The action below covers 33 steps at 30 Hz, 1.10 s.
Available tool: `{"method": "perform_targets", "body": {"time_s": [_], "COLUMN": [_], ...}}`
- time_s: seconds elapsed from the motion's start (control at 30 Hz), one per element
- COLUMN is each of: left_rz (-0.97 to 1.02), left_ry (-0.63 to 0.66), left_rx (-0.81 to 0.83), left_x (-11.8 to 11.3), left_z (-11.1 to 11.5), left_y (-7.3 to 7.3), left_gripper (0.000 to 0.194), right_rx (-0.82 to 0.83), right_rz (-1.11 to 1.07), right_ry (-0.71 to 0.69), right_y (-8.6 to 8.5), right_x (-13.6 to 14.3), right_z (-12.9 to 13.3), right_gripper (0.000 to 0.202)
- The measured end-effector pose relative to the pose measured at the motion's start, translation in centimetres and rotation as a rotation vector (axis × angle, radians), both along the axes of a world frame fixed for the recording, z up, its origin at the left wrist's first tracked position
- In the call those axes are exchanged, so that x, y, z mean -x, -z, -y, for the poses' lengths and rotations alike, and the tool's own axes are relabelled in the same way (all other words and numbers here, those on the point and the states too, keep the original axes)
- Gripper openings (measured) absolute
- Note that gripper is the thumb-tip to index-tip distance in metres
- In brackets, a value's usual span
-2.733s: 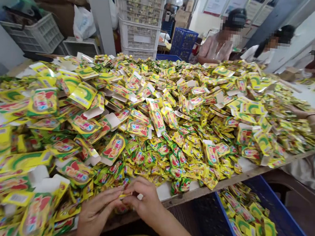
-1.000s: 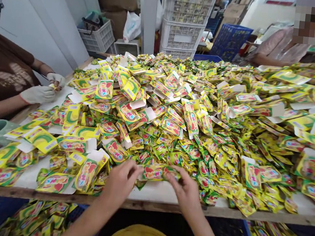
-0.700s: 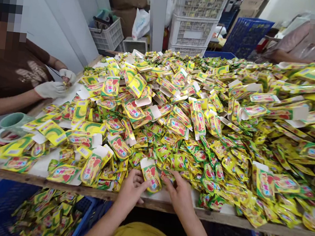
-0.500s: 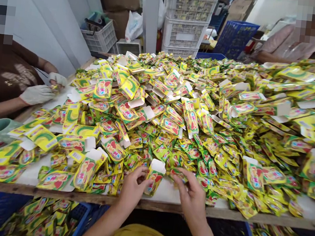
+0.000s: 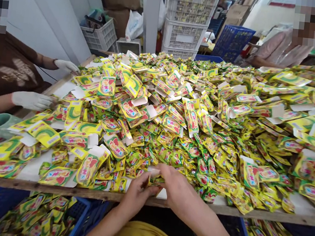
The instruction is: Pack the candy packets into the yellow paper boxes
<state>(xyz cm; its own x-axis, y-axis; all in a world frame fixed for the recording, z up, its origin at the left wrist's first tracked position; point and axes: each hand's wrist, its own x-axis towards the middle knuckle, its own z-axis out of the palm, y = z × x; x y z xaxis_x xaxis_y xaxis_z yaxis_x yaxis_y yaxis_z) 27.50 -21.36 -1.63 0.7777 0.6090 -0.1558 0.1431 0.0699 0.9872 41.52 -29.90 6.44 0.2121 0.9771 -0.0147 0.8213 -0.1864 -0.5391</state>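
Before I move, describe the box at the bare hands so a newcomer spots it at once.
Start at the long table's near wooden edge, in the middle. Just beyond it, the left hand and right hand meet at one small yellow-green box, mostly covered by fingers. Unlike the loose boxes nearby, it is held, a pale end showing.

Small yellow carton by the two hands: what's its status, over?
Small yellow carton in left hand, partly hidden. Right hand against it, grip unclear. Heaped packets just beyond, close to both hands.
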Motion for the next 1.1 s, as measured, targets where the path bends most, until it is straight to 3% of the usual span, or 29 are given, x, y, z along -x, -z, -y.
{"method": "perform_targets", "body": {"time_s": [0.13,0.23,0.3,0.4,0.47,0.57,0.63,0.8,0.97,1.1], "left_rz": [0.04,0.045,0.058,0.047,0.036,0.027,0.045,0.071,0.088,0.084], "left_ry": [0.043,0.055,0.074,0.075,0.075,0.133,0.12,-0.108,-0.097,-0.085], "left_rx": [0.093,0.062,0.064,0.145,0.22,0.242,0.253,0.409,0.538,0.476], "left_x": [-0.1,0.3,0.7,1.5,1.9,2.0,1.6,0.7,0.8,0.3], "left_z": [-0.3,-0.3,-0.3,-0.5,-0.7,-1.3,-1.8,-2.6,-2.7,-3.1], "left_y": [-0.1,-0.4,-0.6,-0.8,-1.0,-1.3,-1.5,-1.2,-1.4,-1.2], "left_gripper": [0.031,0.031,0.033,0.04,0.042,0.035,0.033,0.026,0.026,0.022], "right_rx": [-0.099,-0.133,-0.178,-0.298,-0.254,-0.11,-0.139,-0.157,-0.169,-0.187], "right_rz": [-0.017,0.026,-0.074,-0.431,-0.745,-1.015,-1.002,-1.156,-1.32,-1.124], "right_ry": [-0.01,-0.114,-0.094,0.186,0.399,0.454,0.421,0.403,0.383,0.392], "right_y": [1.5,2.3,2.8,4.1,5.2,6.2,6.3,6.5,6.9,6.5], "right_x": [-0.3,0.0,0.2,0.7,1.3,2.0,1.9,0.6,0.4,0.3], "right_z": [0.3,0.8,1.2,2.0,2.2,1.9,1.4,0.8,0.8,-0.8], "right_gripper": [0.018,0.014,0.017,0.018,0.022,0.031,0.032,0.029,0.023,0.017]}}
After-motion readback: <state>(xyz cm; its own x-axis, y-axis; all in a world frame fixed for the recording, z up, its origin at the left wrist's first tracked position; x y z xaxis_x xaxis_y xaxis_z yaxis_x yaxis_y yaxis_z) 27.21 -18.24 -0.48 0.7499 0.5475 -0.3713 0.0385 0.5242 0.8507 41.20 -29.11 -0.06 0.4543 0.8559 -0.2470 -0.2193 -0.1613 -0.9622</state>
